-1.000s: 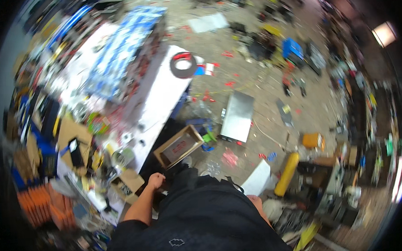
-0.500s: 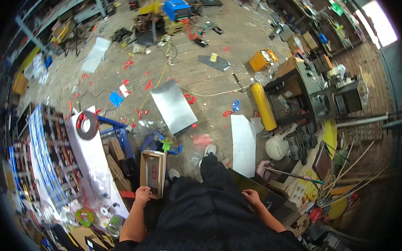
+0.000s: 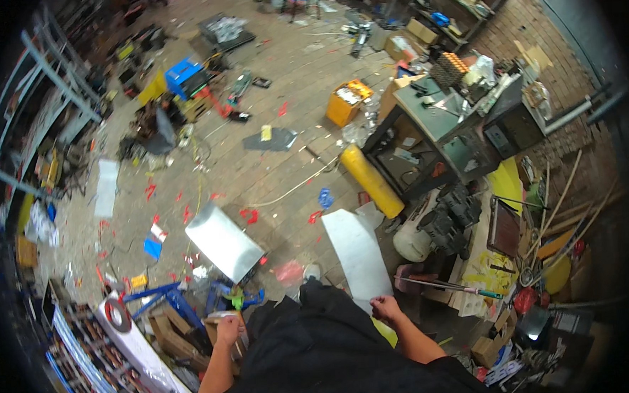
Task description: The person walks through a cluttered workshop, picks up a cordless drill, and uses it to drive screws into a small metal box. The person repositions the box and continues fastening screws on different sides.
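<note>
My left hand (image 3: 229,330) is curled closed at the lower left, directly over an open cardboard box (image 3: 212,327). Its fingers overlap the box, and I cannot tell whether they grip the rim. On the other side of my dark clothing, my right hand (image 3: 386,310) is closed too, fingers bent inward. It appears over the near end of a long pale sheet (image 3: 357,255) on the floor; whether anything is in it is hidden. Beyond my left hand are a blue metal frame (image 3: 181,306) and a small green object (image 3: 236,298).
A shiny metal panel (image 3: 224,240) lies ahead, among red scraps. To the right are a yellow cylinder (image 3: 372,181), a dark open cabinet (image 3: 426,148) and a compressor-like machine (image 3: 437,225). A white board with a tape roll (image 3: 117,316) is at left. A blue machine (image 3: 186,78) stands farther off.
The view has swung to the right, so floor items sit farther left and lower. My right hand has come up beside the pale sheet's near end. My left hand stays near the box.
</note>
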Tool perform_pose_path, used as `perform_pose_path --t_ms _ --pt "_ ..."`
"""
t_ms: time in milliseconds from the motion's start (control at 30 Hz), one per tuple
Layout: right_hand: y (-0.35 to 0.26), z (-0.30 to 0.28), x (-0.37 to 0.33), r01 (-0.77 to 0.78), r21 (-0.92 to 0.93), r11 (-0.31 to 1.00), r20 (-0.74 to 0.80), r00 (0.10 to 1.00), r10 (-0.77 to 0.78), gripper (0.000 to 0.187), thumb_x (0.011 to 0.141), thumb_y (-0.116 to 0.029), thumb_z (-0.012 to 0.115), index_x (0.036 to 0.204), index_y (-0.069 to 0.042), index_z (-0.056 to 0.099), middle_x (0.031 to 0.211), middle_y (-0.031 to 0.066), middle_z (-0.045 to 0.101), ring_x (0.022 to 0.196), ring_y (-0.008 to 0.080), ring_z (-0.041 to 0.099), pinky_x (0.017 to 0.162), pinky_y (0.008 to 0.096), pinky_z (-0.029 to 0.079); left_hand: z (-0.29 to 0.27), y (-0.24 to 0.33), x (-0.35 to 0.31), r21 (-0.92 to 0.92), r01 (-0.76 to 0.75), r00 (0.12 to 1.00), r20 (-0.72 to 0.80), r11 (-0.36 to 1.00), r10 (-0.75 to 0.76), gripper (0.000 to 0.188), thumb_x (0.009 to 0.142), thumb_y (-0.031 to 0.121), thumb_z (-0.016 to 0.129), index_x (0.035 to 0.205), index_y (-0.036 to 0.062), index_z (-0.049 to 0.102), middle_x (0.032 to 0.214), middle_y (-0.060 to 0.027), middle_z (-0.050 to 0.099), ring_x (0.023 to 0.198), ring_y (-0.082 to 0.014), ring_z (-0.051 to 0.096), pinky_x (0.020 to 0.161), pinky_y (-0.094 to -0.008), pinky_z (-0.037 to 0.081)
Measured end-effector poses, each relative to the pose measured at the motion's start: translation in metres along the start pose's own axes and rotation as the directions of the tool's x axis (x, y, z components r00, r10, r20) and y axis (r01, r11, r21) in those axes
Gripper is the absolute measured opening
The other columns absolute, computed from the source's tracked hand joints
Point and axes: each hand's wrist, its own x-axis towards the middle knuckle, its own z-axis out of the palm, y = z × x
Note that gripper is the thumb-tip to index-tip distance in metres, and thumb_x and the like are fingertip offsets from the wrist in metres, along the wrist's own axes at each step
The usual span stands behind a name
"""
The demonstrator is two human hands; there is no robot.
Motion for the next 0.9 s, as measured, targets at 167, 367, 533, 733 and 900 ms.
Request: perform_pose_path --t_ms 167,367,533,733,900 --pt "-0.122 -0.023 0.05 0.213 -0.096 0.972 -0.219 0.948 -0.23 0.024 0.095 -0.023 0.07 0.099 0.0 0.07 0.066 0.0039 0.062 0.051 0.0136 0.056 0.049 0.0321 0.047 0.031 0.086 0.01 0.176 -0.086 0.996 0.05 0.981 0.079 0.018 0.097 0.019 0.062 0.1 0.0025 0.067 0.078 -0.0076 0.068 0.064 -0.0166 0.064 0.057 -0.0295 0.052" --pt "-0.182 -0.003 0.082 0.248 -0.196 0.949 -0.204 0.936 -0.287 0.032 0.09 -0.03 0.073 0.101 0.0 0.073 0.073 0.0078 0.069 0.061 0.0168 0.064 0.061 0.0349 0.052 0.019 0.13 0.058 0.161 0.067 0.996 -0.063 0.985 -0.058 0.018 0.092 0.013 0.059 0.087 -0.0003 0.07 0.079 -0.0119 0.071 0.066 -0.0216 0.072 0.053 -0.0338 0.053" --pt "-0.167 0.024 0.114 0.18 -0.33 0.927 -0.093 0.971 -0.221 0.031 0.093 -0.033 0.069 0.083 -0.004 0.071 0.064 0.0041 0.064 0.056 0.0137 0.058 0.053 0.0347 0.045 0.002 0.16 0.136 0.594 -0.139 0.988 0.138 0.792 0.07 0.021 0.086 0.018 0.065 0.077 0.0005 0.071 0.076 -0.0138 0.072 0.069 -0.029 0.072 0.058 -0.0407 0.056" --pt "-0.229 0.028 0.114 -0.186 -0.474 0.861 -0.321 0.947 0.027 0.031 0.081 -0.03 0.075 0.086 0.001 0.076 0.067 0.0112 0.069 0.06 0.0208 0.064 0.059 0.0383 0.052 0.011 0.315 0.261 0.688 -0.353 0.933 0.203 0.634 0.298 0.022 0.085 0.024 0.068 0.083 0.0026 0.074 0.077 -0.0139 0.072 0.072 -0.0282 0.072 0.065 -0.0413 0.056" --pt "-0.393 0.049 0.158 -0.091 -0.118 0.989 -0.284 0.957 0.054 0.027 0.088 -0.028 0.075 0.077 -0.004 0.068 0.059 0.003 0.057 0.045 0.0149 0.051 0.042 0.0339 0.04 0.004 0.519 0.351 0.103 -0.237 0.969 0.092 0.966 0.228 0.017 0.098 0.015 0.058 0.102 0.0032 0.069 0.084 -0.008 0.07 0.065 -0.0174 0.065 0.056 -0.0322 0.053"
